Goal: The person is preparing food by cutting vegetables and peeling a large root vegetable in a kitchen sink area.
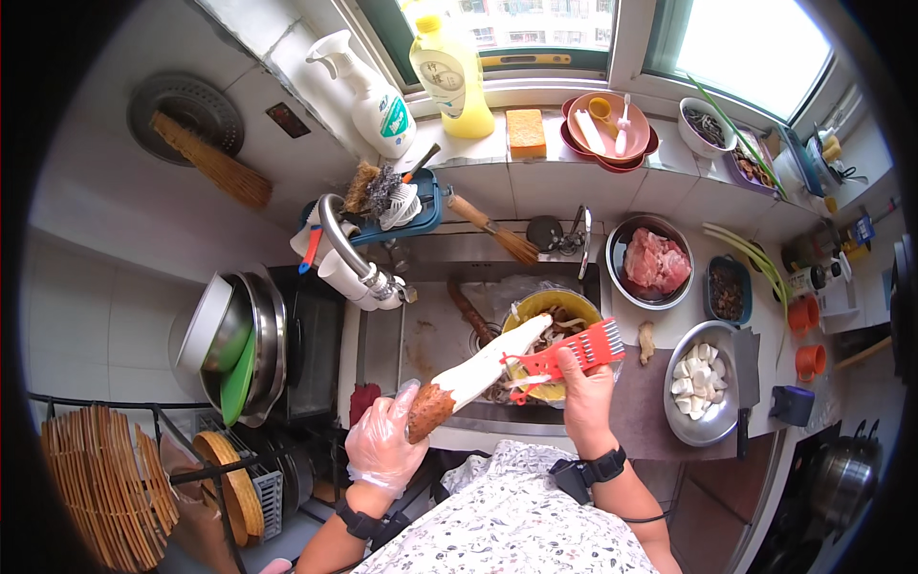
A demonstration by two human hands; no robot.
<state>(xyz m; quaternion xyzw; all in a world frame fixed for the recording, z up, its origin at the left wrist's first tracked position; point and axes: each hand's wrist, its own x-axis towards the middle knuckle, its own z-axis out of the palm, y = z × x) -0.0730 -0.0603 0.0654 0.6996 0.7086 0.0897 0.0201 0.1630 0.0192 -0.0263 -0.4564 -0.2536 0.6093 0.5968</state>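
Observation:
My left hand (386, 439), in a clear plastic glove, grips the brown unpeeled end of a long yam (488, 367). The rest of that root is peeled white and slants up to the right. In my bare right hand (589, 402) is a red plastic peeler-grater (574, 350), its peeling end against or just beside the root; exact contact is hard to see. A pale strip of peel (529, 381) hangs at the tool. Beneath them, a yellow lined bin (589, 305) holding peelings stands in the steel sink (423, 337). Another unpeeled root (467, 308) lies in the sink.
Right of the sink are a bowl of raw meat (656, 262), a ginger piece (646, 341), a steel bowl of white chunks (700, 384) and a cleaver (747, 373). The curved faucet (336, 222) rises at the left, near stacked basins (265, 351). Bottles line the windowsill.

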